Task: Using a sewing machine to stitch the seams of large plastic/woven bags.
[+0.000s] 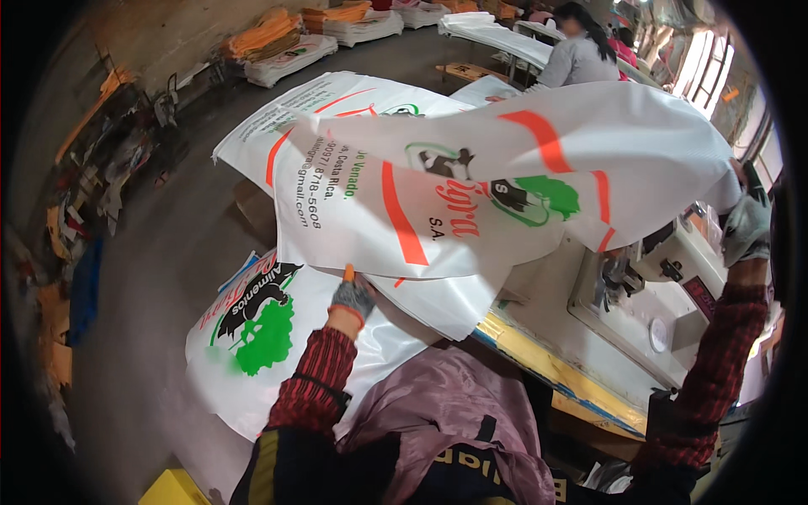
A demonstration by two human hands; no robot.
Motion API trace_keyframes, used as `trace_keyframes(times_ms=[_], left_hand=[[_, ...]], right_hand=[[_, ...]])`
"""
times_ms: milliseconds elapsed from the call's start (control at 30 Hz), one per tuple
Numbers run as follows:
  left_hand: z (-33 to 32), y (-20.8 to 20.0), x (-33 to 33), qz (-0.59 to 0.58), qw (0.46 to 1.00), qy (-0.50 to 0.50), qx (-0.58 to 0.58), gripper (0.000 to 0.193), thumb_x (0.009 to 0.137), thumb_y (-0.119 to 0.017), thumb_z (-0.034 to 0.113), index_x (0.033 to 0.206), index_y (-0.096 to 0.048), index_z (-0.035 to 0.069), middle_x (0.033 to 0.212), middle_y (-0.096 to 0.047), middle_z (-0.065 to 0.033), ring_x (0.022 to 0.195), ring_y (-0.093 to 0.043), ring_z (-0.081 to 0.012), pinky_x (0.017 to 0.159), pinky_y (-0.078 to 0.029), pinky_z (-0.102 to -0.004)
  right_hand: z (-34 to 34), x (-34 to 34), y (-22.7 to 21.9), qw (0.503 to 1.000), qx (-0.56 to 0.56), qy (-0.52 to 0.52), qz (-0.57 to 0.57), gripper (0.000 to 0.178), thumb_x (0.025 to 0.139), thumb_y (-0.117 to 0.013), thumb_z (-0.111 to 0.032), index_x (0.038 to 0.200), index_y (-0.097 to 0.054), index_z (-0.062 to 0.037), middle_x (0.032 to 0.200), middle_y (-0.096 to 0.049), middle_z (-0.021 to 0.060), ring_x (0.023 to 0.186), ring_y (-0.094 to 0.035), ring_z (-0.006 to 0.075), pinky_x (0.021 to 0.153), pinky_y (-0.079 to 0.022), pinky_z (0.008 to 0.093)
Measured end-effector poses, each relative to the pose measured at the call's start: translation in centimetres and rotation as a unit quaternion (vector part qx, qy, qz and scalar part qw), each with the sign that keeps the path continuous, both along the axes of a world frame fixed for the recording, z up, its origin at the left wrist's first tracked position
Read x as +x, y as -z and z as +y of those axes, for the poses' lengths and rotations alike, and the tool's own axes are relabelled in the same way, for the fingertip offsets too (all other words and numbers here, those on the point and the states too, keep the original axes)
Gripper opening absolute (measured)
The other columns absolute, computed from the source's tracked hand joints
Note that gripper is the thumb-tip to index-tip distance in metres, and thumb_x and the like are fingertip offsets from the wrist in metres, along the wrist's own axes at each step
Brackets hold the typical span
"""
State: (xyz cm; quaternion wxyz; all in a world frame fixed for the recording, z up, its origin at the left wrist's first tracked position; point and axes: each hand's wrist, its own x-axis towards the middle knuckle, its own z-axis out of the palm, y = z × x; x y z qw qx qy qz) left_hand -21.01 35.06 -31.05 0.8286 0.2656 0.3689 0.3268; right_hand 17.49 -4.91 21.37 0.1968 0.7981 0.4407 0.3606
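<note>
A large white woven plastic sack (337, 240) with red bands and green and black print is spread in front of me, its right part lifted and billowing. My right hand (747, 227), in a grey glove, is raised at the far right and closed on the sack's end. At the sack's near edge is my left hand (353, 299), gloved, with an orange-tipped finger over the edge; its thumb is hidden. Beneath lies another white sack (240, 397) with a green tree print, hanging down at my left. More printed white sacks (244, 135) lie behind the lifted one.
A pale industrial sewing machine (686, 252) stands on a worktable (551, 358) with a worn yellow edge at the right. Past the sacks, a person in grey (581, 63) works at another table. Stacked sacks (290, 61) line the back wall; scraps (63, 210) lie along the left.
</note>
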Motion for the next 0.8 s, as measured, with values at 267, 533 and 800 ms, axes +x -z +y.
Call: trace_keyframes(times_ms=[267, 533, 800], left_hand=[[17.6, -4.3, -17.6, 0.205, 0.9, -0.237, 0.302, 0.026, 0.088, -0.044, 0.027, 0.098, -0.059, 0.008, 0.09, -0.061, -0.0064, 0.078, -0.058, -0.0221, 0.065, -0.046, -0.0367], [7.1, -39.0, -32.9, -0.07, 0.867, -0.483, 0.098, 0.058, 0.088, -0.04, 0.048, 0.125, -0.043, 0.004, 0.129, -0.045, -0.0147, 0.12, -0.04, -0.0256, 0.106, -0.024, -0.0393], [-12.8, -18.7, -44.3, -0.092, 0.945, -0.279, 0.145, 0.057, 0.087, -0.049, 0.037, 0.133, -0.035, 0.007, 0.132, -0.042, -0.012, 0.12, -0.041, -0.0298, 0.101, -0.032, -0.0472]], right_hand=[[0.9, 1.6, -2.1, 0.874, -0.303, 0.373, -0.071, 0.038, 0.09, -0.035, -0.033, 0.121, -0.052, -0.0188, 0.125, -0.051, 0.0019, 0.118, -0.044, 0.011, 0.105, -0.02, 0.0428], [11.0, 8.6, 16.1, 0.994, -0.039, 0.093, 0.045, 0.02, 0.079, -0.051, -0.008, 0.095, -0.063, -0.0074, 0.087, -0.065, 0.0062, 0.084, -0.06, 0.0264, 0.072, -0.047, 0.0319], [23.8, -15.6, 34.4, 0.816, 0.024, -0.182, 0.548, 0.036, 0.084, -0.056, -0.032, 0.112, -0.057, -0.0096, 0.096, -0.063, 0.0116, 0.09, -0.059, 0.0228, 0.081, -0.045, 0.0303]])
